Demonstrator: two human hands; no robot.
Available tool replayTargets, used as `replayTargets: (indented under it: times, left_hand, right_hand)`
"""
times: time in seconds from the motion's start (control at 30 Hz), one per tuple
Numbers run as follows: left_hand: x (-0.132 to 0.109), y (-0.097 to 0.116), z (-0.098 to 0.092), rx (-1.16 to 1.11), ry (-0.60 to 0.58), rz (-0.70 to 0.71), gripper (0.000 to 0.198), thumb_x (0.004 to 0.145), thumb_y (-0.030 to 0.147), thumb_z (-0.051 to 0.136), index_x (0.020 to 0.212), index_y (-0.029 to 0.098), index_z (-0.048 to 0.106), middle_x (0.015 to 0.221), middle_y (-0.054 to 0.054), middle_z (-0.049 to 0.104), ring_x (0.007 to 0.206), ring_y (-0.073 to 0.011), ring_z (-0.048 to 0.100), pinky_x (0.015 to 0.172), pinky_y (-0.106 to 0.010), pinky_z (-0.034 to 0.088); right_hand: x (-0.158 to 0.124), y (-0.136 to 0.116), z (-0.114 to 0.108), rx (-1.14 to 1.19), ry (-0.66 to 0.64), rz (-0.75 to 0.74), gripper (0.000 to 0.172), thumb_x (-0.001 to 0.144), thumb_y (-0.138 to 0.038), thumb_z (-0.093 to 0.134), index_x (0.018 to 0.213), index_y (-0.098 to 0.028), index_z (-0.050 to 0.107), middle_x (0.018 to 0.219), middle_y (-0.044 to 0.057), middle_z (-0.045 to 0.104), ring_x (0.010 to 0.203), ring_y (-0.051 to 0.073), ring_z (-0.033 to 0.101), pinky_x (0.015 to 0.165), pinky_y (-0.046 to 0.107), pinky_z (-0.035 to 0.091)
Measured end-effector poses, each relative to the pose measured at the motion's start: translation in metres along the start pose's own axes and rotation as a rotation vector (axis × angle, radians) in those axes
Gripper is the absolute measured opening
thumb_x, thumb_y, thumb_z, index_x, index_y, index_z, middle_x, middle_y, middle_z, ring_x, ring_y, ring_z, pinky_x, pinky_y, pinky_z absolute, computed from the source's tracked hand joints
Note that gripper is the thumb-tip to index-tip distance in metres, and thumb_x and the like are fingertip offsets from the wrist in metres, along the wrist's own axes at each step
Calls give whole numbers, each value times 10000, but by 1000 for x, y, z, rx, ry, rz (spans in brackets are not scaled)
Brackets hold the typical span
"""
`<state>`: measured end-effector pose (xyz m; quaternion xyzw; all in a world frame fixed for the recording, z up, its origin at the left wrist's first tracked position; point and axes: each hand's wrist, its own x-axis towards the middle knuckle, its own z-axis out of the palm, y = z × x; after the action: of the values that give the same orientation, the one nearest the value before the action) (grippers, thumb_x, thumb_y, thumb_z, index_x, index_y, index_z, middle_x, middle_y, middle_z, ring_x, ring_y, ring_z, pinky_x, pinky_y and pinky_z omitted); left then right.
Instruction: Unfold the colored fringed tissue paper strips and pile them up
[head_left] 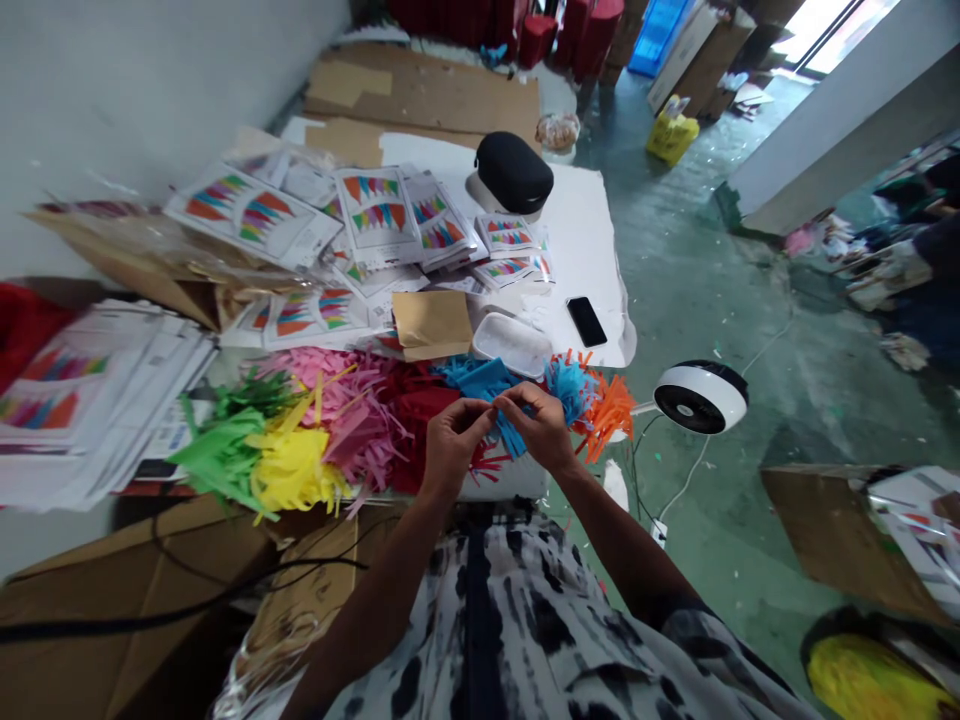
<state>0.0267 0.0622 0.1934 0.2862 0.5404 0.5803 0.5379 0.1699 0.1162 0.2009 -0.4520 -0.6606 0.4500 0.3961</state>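
Left hand [452,447] and right hand [538,428] are raised over the near edge of the white-covered bench [581,235], close together. Right fingers are pinched on a strip of bright blue fringed paper [484,384]; left fingers are also together right beside it, but can't tell if they grip the same strip. The blue strip sits between the hands, on top of a row of cut paper fringes along the near edge: green fringed paper [225,450], yellow fringed paper [292,465], pink fringed paper [337,405], red fringed paper [416,420], light blue fringed paper [570,390] and orange fringed paper [609,415]. Just past the hands lie a white plastic tray [512,344] and a brown kraft envelope [433,323]. A black smartphone [586,321] lies near the right edge, a black zip case [514,172] near the far edge, and stacks of printed rainbow-pennant sheets [375,215] across the middle.
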Motion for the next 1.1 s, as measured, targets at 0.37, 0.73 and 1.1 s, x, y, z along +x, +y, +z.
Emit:
replayTargets:
  times: [0.37, 0.73, 1.1]
  left_hand:
    - [-14, 3, -2, 71, 9, 102, 281, 729, 416, 870, 819, 174, 759, 744, -2, 721, 652, -115, 618, 638, -224, 496]
    - [-24, -11, 4, 97, 65, 233, 306, 768, 425, 875, 834, 183, 701, 762, 5, 699, 658, -108, 629, 642, -220, 517]
    - [-24, -13, -3, -33, -5, 105, 342, 733, 393, 902, 935, 198, 708, 854, -4, 725, 763, -127, 678, 739, -247, 554]
  right_hand:
    - [-24, -4, 5, 66, 65, -37, 278, 946, -482, 714, 886, -216, 769, 881, 40, 737, 830, 181, 663, 791, 311, 523]
    - [-38, 8, 17, 327, 145, 172, 301, 853, -503, 775, 823, -205, 753, 816, 17, 709, 778, 166, 633, 770, 302, 514]
    - [-47, 12, 21, 400, 193, 164, 244, 831, -458, 819, 841, -224, 752, 850, 6, 722, 805, 167, 650, 803, 302, 526]
